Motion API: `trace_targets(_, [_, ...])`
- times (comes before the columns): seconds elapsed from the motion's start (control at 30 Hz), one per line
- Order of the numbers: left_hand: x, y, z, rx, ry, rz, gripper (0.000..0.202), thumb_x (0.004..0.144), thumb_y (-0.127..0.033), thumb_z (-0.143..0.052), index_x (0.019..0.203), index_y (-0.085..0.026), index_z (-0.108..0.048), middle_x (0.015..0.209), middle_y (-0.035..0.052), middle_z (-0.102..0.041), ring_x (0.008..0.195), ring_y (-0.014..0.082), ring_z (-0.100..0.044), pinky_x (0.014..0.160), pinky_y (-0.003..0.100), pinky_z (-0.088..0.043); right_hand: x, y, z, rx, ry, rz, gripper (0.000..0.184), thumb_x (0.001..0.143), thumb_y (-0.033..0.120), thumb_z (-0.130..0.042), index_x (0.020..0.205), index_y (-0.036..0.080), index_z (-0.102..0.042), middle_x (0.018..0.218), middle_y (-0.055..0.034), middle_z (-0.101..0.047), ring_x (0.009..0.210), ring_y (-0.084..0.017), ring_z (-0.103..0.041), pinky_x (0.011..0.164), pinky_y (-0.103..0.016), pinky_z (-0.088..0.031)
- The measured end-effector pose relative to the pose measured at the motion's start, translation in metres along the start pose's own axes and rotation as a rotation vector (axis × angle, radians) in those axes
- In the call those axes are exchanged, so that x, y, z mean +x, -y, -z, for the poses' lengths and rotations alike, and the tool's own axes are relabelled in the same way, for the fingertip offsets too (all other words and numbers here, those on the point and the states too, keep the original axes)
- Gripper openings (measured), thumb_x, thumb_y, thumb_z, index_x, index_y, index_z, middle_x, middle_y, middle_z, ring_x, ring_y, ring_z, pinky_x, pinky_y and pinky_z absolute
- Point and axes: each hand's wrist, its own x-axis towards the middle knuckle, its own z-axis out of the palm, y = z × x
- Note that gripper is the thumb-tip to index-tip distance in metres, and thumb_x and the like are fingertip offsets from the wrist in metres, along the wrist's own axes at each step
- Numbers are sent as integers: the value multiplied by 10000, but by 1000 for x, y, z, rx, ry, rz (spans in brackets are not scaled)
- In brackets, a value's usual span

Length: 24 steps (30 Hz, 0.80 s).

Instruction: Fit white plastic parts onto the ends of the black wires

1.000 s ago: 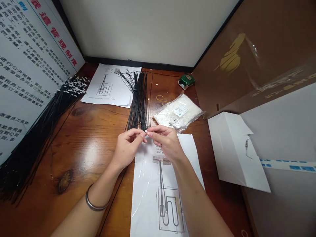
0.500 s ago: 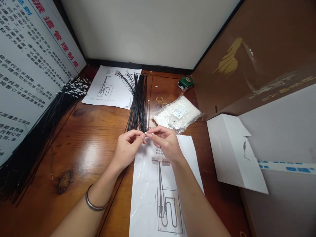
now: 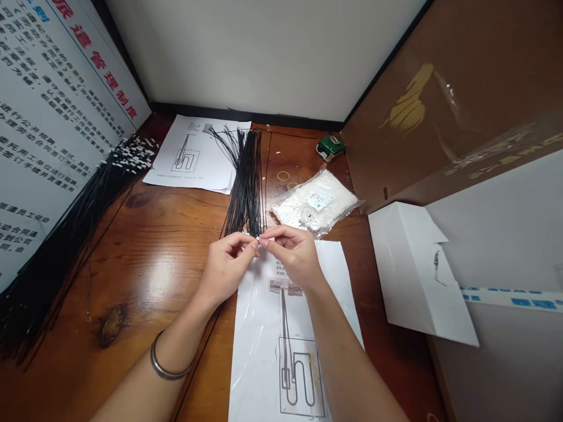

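Observation:
My left hand [image 3: 227,264] and my right hand [image 3: 292,253] meet fingertip to fingertip over the top of a printed drawing sheet [image 3: 255,351]. Between them shows a speck of a small white connector [image 3: 257,238], pinched by the right thumb and forefinger. The left fingers are pinched at a black wire [image 3: 200,357], which trails from below that wrist toward the bottom edge; its end is covered by fingers. Just beyond the fingertips lies a bundle of black wires [image 3: 246,187]. A clear bag of white connectors [image 3: 323,202] rests right of the bundle.
At left, a large pile of black wires [image 3: 65,252] has white connectors on its far ends. Another drawing sheet [image 3: 169,158] lies at the back. A green tape measure [image 3: 331,146], rubber bands [image 3: 283,176] and a folded white card [image 3: 413,269] are also around.
Both hands stay pinched together in nearly the same place, with only slight finger movement. The view has shifted a little.

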Motion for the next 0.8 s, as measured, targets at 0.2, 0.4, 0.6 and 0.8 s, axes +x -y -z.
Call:
trace_targets(0.2, [0, 2, 2, 22, 29, -27, 170, 849, -301, -599, 783, -165, -676, 696, 22, -681, 657, 144, -598, 587, 241, -422, -1, 1, 0, -29, -13, -12, 85, 656, 261, -728, 673, 179, -715, 669, -30, -648, 553, -120, -510, 474, -262, -322])
trace_targets(0.4, [3, 0, 2, -32, 22, 0, 152, 819, -284, -627, 755, -161, -689, 701, 31, -697, 663, 152, -614, 615, 250, -455, 0, 2, 2, -21, -5, -23, 90, 645, 260, -735, 657, 178, -700, 665, -23, -649, 510, -99, -472, 447, -253, -290])
trace_targets(0.6, [3, -3, 1, -106, -17, 30, 135, 780, -285, -669, 749, -159, -707, 724, 45, -715, 675, 161, -632, 625, 255, -479, -1, 3, 0, 26, -23, -64, 93, 652, 264, -745, 669, 182, -704, 587, 10, -612, 411, -60, -344, 409, -251, -225])
trace_targets(0.8, [3, -1, 0, -156, -25, 54, 102, 750, -256, -690, 748, -154, -697, 728, 38, -698, 661, 142, -612, 616, 238, -463, 0, 4, 1, 44, -19, -69, 94, 646, 261, -746, 661, 180, -702, 575, 14, -601, 407, -56, -343, 415, -250, -212])
